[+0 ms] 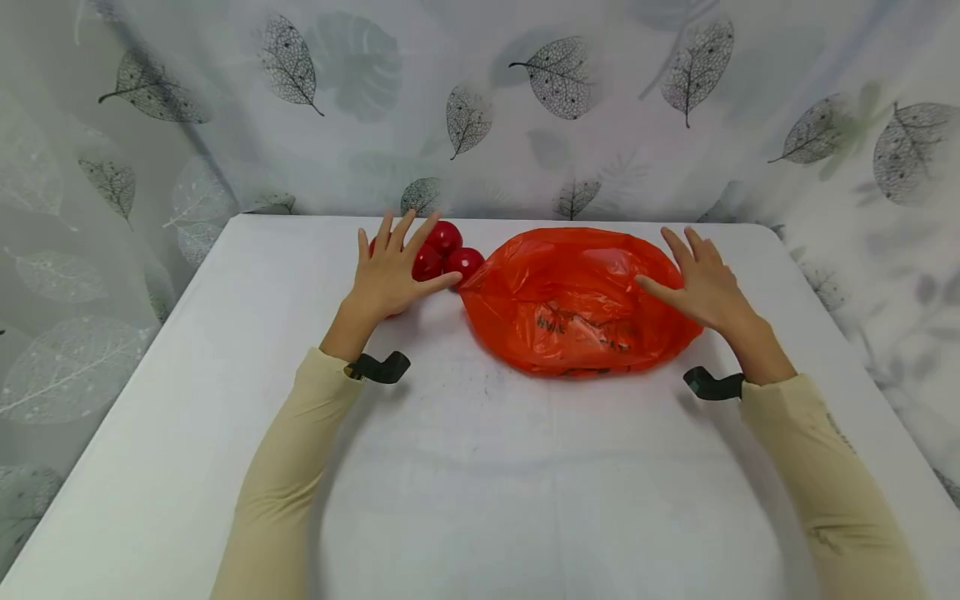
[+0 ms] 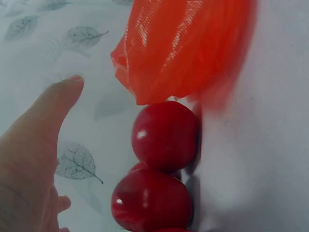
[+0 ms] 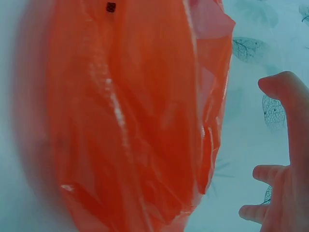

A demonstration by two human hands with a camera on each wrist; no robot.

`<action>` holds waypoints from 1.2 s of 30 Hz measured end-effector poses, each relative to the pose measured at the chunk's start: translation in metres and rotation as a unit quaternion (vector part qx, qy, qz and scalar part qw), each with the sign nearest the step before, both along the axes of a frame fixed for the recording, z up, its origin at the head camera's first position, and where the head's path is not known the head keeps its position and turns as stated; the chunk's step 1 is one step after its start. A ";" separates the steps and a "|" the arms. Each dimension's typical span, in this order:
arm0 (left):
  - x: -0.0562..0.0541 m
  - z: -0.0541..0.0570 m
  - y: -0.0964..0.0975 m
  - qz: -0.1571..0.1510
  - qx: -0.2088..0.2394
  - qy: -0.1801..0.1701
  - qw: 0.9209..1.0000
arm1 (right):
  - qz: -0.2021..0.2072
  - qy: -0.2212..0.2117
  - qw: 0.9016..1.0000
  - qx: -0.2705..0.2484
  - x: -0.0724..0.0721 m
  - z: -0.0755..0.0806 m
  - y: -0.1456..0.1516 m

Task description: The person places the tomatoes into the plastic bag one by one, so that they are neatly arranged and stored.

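Note:
A puffed-up red plastic bag (image 1: pixel 555 292) with dark print lies toward the back of the white table. Left of it sit several round, glossy dark-red fruits (image 1: pixel 463 262), and one of them meets the bag's edge in the left wrist view, where more fruits (image 2: pixel 166 135) show close up. My left hand (image 1: pixel 390 271) hovers with spread fingers over the fruits, hiding some of them. At the bag's right end my right hand (image 1: pixel 705 283) is also spread, holding nothing. In the right wrist view the bag (image 3: pixel 130 116) stands apart from the thumb and fingers.
The white table (image 1: pixel 480 500) runs back to a pale curtain (image 1: pixel 480 150) printed with leaves, which also hangs along both sides. A dark strap with a protruding piece (image 1: pixel 386 367) is on the left wrist, and a similar dark piece (image 1: pixel 712 384) on the right.

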State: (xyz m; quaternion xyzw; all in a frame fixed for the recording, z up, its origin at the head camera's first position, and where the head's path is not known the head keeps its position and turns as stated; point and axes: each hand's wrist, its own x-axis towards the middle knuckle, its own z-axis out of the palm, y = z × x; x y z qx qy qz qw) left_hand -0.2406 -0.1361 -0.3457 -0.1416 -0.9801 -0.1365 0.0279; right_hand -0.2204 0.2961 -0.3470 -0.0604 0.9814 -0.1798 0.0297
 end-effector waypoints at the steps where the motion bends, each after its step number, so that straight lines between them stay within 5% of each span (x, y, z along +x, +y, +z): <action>1: 0.000 -0.002 -0.001 -0.001 0.001 0.001 1.000 | 0.000 -0.005 1.000 -0.002 0.000 -0.001 0.000; 12: 0.002 -0.013 -0.008 -0.001 0.005 -0.010 1.000 | -0.009 -0.075 0.996 -0.041 0.005 -0.015 0.004; 36: 0.019 -0.043 -0.038 0.025 0.036 -0.017 0.999 | 0.013 -0.075 0.995 -0.067 0.011 -0.035 0.007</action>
